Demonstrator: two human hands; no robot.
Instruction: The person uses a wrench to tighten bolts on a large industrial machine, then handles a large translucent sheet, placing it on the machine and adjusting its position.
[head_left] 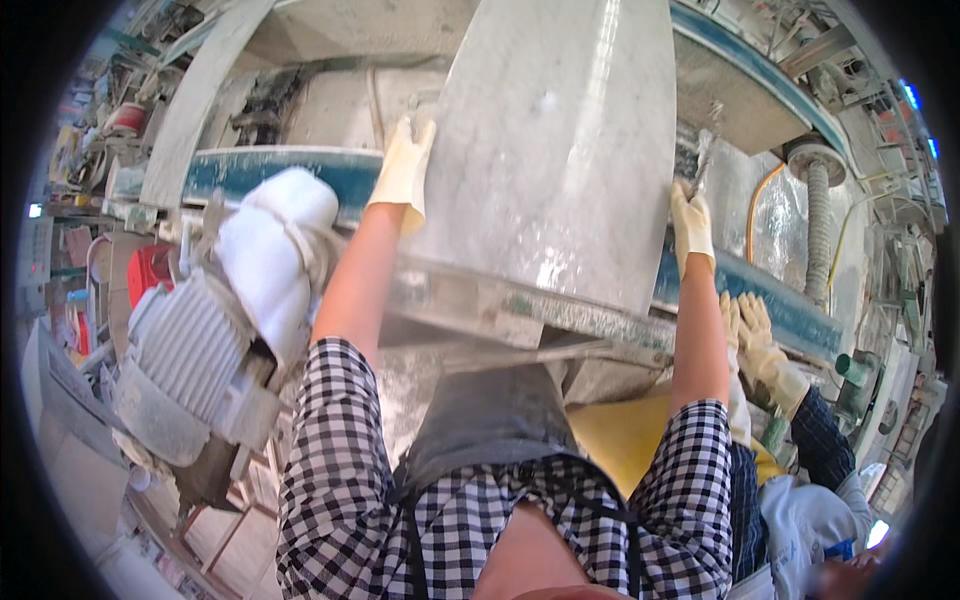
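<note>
A long, wet grey-white marble slab (545,170) lies in front of me, narrowing toward its far end and reflecting light. My left hand (405,170), in a cream rubber glove, grips its left edge, fingers pointing away from me. On the opposite side, my right hand (692,222), gloved alike, is closed at the right edge, its fingertips partly hidden. Beneath the slab run blue metal rails (275,172) and a worn, wet frame edge (590,318).
At left stands a grey finned motor (190,350) with a white wrapped bundle (280,225) beside it. A co-worker's gloved hands (765,350) rest near the rail at right. Farther right rises a ribbed vertical column (818,225) beside an orange hose (755,210).
</note>
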